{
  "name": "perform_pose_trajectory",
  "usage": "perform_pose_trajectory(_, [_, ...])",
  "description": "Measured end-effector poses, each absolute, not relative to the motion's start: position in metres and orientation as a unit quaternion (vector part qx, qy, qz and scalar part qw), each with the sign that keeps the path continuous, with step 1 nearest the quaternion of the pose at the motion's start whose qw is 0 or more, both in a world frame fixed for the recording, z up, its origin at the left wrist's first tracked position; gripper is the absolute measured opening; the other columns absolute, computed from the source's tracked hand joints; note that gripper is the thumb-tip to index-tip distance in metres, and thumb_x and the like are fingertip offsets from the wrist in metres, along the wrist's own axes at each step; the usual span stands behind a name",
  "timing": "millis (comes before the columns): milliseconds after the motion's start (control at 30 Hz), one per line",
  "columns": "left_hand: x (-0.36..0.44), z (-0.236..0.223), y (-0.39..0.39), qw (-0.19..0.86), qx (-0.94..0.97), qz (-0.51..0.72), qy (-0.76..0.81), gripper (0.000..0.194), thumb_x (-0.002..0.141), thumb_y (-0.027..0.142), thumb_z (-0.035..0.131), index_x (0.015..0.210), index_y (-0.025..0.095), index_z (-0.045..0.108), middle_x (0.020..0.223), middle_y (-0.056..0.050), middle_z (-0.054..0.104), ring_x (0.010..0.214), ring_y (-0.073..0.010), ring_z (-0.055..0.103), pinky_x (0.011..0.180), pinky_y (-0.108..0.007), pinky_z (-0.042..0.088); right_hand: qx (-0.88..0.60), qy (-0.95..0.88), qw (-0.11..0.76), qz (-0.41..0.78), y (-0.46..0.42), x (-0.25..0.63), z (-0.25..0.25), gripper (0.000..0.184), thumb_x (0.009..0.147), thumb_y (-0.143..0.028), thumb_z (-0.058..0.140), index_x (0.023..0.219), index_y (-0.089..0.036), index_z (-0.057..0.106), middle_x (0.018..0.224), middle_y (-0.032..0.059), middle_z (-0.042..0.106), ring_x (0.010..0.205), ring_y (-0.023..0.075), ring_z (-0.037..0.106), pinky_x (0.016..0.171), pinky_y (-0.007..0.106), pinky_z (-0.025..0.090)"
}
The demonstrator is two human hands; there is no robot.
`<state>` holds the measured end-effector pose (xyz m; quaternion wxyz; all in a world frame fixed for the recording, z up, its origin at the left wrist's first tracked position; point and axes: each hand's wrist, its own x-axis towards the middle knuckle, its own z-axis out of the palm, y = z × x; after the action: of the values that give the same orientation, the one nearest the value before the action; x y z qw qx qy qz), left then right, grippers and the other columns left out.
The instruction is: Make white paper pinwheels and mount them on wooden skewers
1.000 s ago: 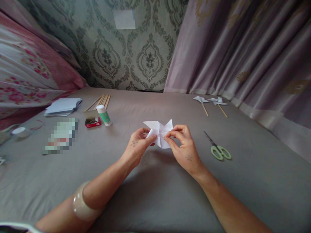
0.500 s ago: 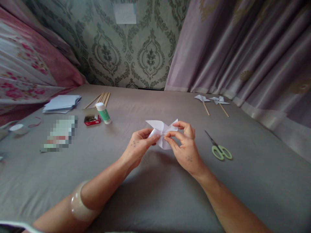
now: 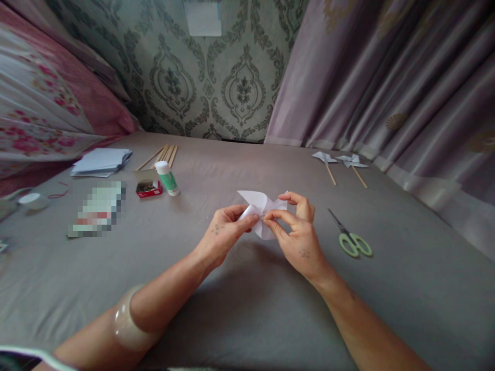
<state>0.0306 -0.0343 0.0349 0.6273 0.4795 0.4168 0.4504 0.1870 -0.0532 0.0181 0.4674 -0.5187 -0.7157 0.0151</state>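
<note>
A white paper pinwheel [image 3: 254,199] with curled blades is held up over the middle of the grey cloth. My left hand [image 3: 223,229] grips its left side, thumb in front and fingers behind. At the centre, the thumb and forefinger of my right hand [image 3: 299,234] are pinched together on something too small to make out. Another right finger touches the right-hand blade. Green-handled scissors [image 3: 350,238] lie to the right of my right hand, apart from it.
Two finished pinwheels on sticks [image 3: 327,161] lie at the back right. At the left are a paper stack [image 3: 101,162], wooden sticks [image 3: 168,152], a red box of small metal pieces [image 3: 149,188], an upright glue stick [image 3: 167,179], a blurred-out flat item [image 3: 98,208] and a white roll [image 3: 32,201].
The whole view has shifted slightly, so things appear a little further right. Both hands keep their hold at the pinwheel's centre and side, with hardly any movement of the fingers.
</note>
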Motion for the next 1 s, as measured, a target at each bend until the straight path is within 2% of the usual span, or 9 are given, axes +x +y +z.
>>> perform_pose_trajectory(767, [0.0305, 0.0335, -0.0342, 0.630, 0.487, 0.452, 0.402, 0.023, 0.065, 0.031, 0.072, 0.079, 0.012, 0.072, 0.069, -0.002, 0.066, 0.064, -0.0113, 0.052, 0.063, -0.024, 0.037, -0.522, -0.721, 0.455, 0.030, -0.0523, 0.1895, 0.0172, 0.005, 0.082, -0.027, 0.064, 0.080, -0.027, 0.069, 0.117, 0.0054, 0.047, 0.114, 0.0256, 0.044, 0.100, 0.048, 0.036])
perform_pose_trajectory(1000, [0.0300, 0.0310, -0.0338, 0.639, 0.486, 0.452, 0.390, 0.028, 0.065, 0.033, 0.073, 0.084, 0.012, 0.071, 0.077, -0.004, 0.069, 0.069, -0.0128, 0.056, 0.069, -0.025, 0.042, -0.525, -0.716, 0.457, 0.041, -0.0517, 0.1897, 0.0178, 0.007, 0.083, -0.029, 0.063, 0.079, -0.027, 0.069, 0.116, 0.0050, 0.048, 0.113, 0.0252, 0.044, 0.099, 0.048, 0.037])
